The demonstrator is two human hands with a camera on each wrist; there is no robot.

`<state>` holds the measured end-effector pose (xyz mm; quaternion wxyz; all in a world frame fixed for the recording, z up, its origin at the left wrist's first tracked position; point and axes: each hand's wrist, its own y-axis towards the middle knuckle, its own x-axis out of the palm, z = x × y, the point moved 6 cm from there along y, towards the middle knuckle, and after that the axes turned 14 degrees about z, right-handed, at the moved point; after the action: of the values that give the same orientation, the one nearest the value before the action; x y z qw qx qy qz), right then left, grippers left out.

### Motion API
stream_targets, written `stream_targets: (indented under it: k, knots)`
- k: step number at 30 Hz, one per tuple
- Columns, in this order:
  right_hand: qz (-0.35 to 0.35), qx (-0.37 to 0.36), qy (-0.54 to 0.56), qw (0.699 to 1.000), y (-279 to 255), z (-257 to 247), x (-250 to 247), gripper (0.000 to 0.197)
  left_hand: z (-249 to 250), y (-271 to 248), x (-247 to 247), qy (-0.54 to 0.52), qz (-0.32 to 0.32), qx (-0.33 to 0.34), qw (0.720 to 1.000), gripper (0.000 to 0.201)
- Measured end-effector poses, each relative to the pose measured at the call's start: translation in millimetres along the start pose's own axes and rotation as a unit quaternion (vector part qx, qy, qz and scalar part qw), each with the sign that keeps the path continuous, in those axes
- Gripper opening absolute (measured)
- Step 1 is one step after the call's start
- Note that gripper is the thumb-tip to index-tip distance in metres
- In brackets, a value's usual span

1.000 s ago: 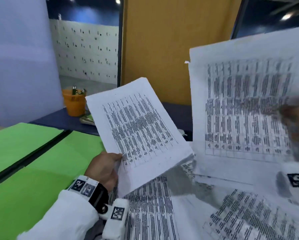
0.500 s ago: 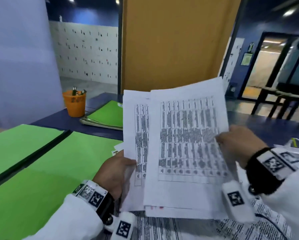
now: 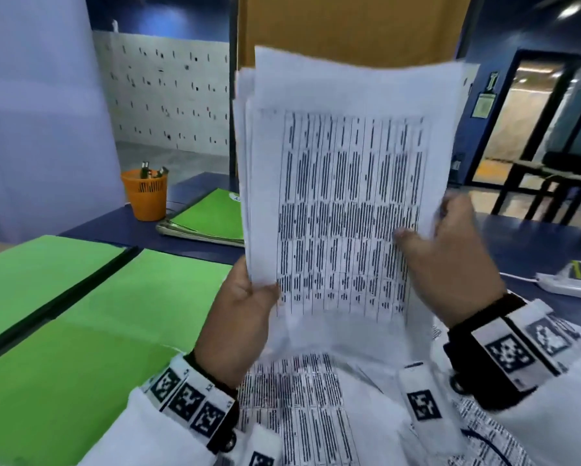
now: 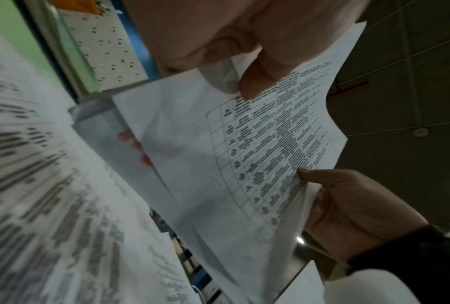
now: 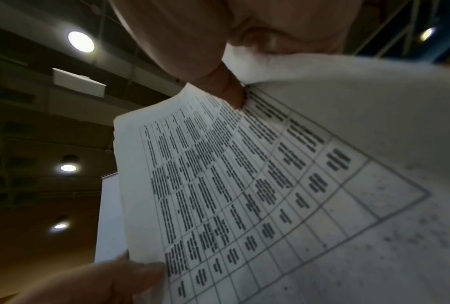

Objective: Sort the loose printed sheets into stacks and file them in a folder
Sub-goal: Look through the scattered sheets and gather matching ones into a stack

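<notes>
I hold a stack of printed sheets (image 3: 342, 196) upright in front of me with both hands. My left hand (image 3: 252, 297) grips its lower left edge, thumb on the front. My right hand (image 3: 443, 257) pinches the right edge, thumb on the printed table. The left wrist view shows the sheets (image 4: 244, 164) from below, with fingertips behind them. In the right wrist view the sheets (image 5: 270, 185) curve away under my thumb. More loose sheets (image 3: 299, 415) lie on the table beneath. An open green folder (image 3: 80, 331) lies flat to the left.
An orange pen pot (image 3: 145, 193) and a closed green folder pile (image 3: 211, 216) sit at the back of the dark blue table (image 3: 534, 237). A white power strip (image 3: 571, 285) lies at the right. Dark furniture stands beyond.
A second ago each hand held a separate sheet, well apart. The right hand brought its sheet over onto the left one, and the joined stack now stands higher and more upright.
</notes>
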<state>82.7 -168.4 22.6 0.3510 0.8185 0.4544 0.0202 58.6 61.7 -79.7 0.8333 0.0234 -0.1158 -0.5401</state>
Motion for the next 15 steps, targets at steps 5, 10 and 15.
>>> stream_targets:
  k: [5, 10, 15]
  knots:
    - [0.026, 0.048, 0.042, 0.998, -31.7, 4.1, -13.5, 0.023, 8.2, -11.9, 0.4, 0.035, 0.013, 0.053, 0.998, 0.040]
    - [0.005, 0.082, 0.046, 0.996, -56.7, 24.6, -11.2, 0.035, 13.9, -10.8, -9.3, 0.030, 0.045, 0.062, 0.997, 0.038]
    - [-0.008, 0.120, 0.062, 0.991, -55.5, 36.3, -3.3, 0.020, -3.4, -8.0, -2.7, 0.011, 0.034, -0.020, 0.999, 0.035]
